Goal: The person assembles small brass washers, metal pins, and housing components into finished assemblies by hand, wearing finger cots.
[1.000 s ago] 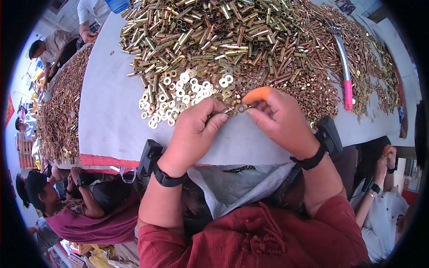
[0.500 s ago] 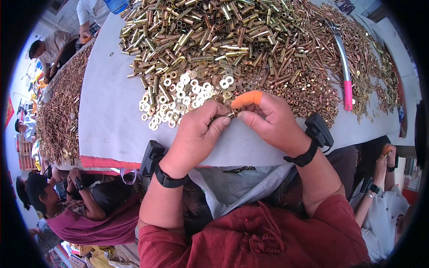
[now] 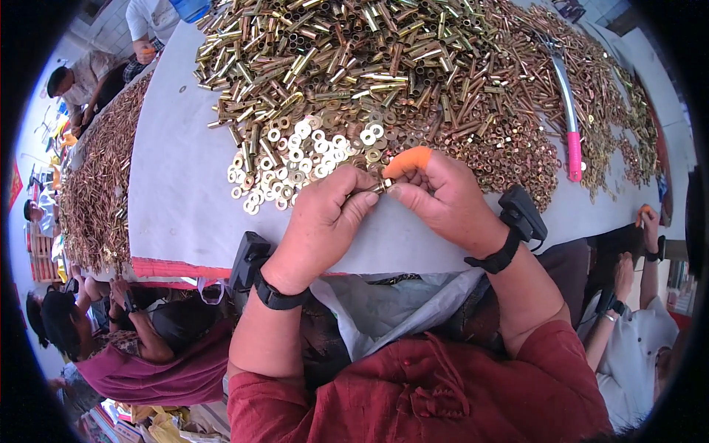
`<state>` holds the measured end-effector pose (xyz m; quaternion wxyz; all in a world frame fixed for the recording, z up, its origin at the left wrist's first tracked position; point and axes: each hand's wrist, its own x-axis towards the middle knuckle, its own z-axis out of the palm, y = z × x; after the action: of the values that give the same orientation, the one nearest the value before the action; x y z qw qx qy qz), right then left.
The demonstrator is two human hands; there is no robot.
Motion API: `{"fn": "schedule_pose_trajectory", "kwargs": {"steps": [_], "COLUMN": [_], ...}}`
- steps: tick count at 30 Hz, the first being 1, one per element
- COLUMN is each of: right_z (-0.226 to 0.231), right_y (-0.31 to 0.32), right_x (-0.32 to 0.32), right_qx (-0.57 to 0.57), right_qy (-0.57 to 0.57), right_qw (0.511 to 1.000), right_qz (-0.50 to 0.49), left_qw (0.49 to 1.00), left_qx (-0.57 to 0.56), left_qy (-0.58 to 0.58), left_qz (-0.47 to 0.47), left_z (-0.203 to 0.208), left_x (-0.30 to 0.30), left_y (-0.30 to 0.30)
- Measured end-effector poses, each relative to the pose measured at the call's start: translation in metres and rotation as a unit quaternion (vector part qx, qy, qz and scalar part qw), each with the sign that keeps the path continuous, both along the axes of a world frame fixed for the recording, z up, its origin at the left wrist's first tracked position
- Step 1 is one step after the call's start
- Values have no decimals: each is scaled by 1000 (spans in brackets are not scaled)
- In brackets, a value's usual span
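- Left hand [image 3: 323, 214]: thumb and index pinched tight on a bolt [image 3: 378, 187], other fingers curled.
- Right hand [image 3: 449, 196]: thumb and index almost closed, nut [image 3: 388, 182] between the tips. Orange cover [image 3: 410, 161] on the index.
- Bolt and nut sit between the two hands, above the desk [image 3: 185, 162], in from the middle of its near edge.
- Key relation: bolt's long axis runs roughly parallel to the near edge, outer end toward right hand, tipped slightly to the far edge. Nut is at that end. Both hands about equally near; thread engagement too small to tell.
- Washers [image 3: 306, 151]: flat shiny rings, heaped far side of left hand.
- Nuts [image 3: 524, 166]: small, faceted, coppery-gold, spread beyond right hand toward the right edge.
- Sleeves [image 3: 325, 59]: hollow brassy tubes, smooth, glossy, big jumbled pile toward the far edge.
- Tool [image 3: 566, 96]: bare metal shaft, pink grip pointing at the near edge, right part of desk.
- Desk top: matte, pale grey. Red trim [image 3: 177, 269] at near-left corner.
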<state>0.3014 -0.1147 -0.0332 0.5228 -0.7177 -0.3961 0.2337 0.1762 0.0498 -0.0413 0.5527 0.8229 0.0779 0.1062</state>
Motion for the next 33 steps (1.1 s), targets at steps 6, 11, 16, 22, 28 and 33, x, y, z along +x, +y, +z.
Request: {"fn": "schedule_pose_trajectory", "kwargs": {"steps": [6,11,16,22,28,33], "right_z": [4,-2,-5,-11,-18,-20], "right_y": [1,0,5,4,4,3], "right_x": [2,2,-8,-2,1,4], "right_qx": [6,-22,42,6,24,28], "right_qy": [25,-104,36,13,85,79], "right_qw": [1000,994,998,999,996,996], "right_qz": [16,9,-38,-28,-25,-24], "left_qw": [1000,999,1000,1000,998,999], "left_qx": [-13,36,3,7,-17,-17], "left_qy": [10,-3,8,2,-5,-1], "left_qz": [6,0,14,26,59,50], "left_z": [1,1,2,7,5,2], "left_x": [0,-1,0,2,3,2], "left_y": [-1,-5,-7,-9,-10,-10]}}
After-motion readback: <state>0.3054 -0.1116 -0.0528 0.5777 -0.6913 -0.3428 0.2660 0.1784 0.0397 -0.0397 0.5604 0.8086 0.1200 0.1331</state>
